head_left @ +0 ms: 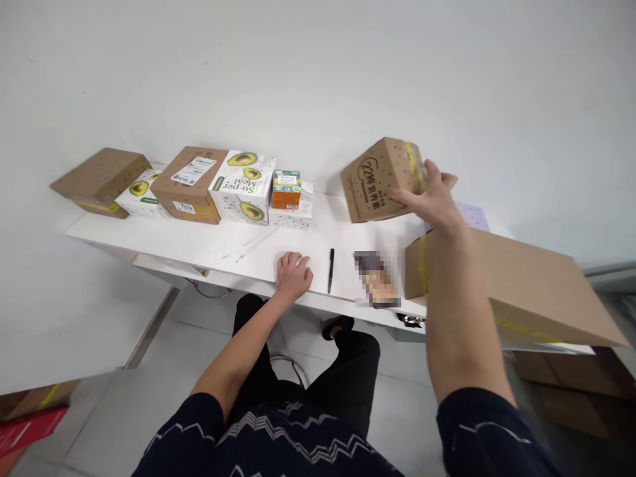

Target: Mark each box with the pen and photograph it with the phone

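My right hand (434, 199) grips the taped end of a brown cardboard box (370, 185) with dark printing. The box is tilted, above the back of the white desk (258, 255). My left hand (294, 275) rests on the desk near its front edge, fingers bent and slightly apart, holding nothing. A black pen (331, 270) lies just to its right. Beyond the pen is a phone (380, 281), its picture blurred out.
Along the wall at the left stand brown boxes (186, 189) and white avocado boxes (243, 189), with a small orange-and-green box (287, 190) on a white one. A large brown carton (536, 278) and a purple item (473, 216) are at the right.
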Demonstrator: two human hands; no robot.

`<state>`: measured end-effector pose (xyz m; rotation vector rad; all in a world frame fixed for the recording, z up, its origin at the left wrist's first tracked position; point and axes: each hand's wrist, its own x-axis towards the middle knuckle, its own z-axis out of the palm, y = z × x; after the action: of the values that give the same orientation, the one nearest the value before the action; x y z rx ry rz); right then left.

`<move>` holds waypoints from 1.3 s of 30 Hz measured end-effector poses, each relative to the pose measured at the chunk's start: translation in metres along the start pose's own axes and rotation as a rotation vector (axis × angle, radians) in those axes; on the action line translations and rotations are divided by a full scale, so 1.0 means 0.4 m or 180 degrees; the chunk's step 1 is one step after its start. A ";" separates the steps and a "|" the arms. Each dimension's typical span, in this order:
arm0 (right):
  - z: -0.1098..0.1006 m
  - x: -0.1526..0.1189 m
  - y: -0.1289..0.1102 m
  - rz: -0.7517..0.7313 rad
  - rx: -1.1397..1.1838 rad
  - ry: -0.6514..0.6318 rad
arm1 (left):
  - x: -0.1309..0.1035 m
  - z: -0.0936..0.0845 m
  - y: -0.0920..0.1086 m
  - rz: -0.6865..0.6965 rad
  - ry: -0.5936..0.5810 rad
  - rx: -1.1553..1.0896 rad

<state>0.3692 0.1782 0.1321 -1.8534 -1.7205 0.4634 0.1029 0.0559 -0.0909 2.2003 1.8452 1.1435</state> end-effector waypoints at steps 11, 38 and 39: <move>0.273 -0.453 -0.223 -0.0540 0.0112 -0.0571 | -0.101 -0.149 -0.048 -0.1911 0.2039 -0.1948; 0.373 -0.608 -0.061 -0.0612 0.2290 -0.0530 | -0.172 -0.340 0.007 -0.1421 0.0713 -0.2103; 0.362 -0.611 -0.066 -0.0656 0.2353 -0.0508 | -0.166 -0.350 0.014 -0.1479 0.0713 -0.2115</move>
<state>0.2332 -0.0382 0.0050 -1.1238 -1.5212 1.0181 0.0286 -0.0600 -0.0197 1.2568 1.5855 1.6208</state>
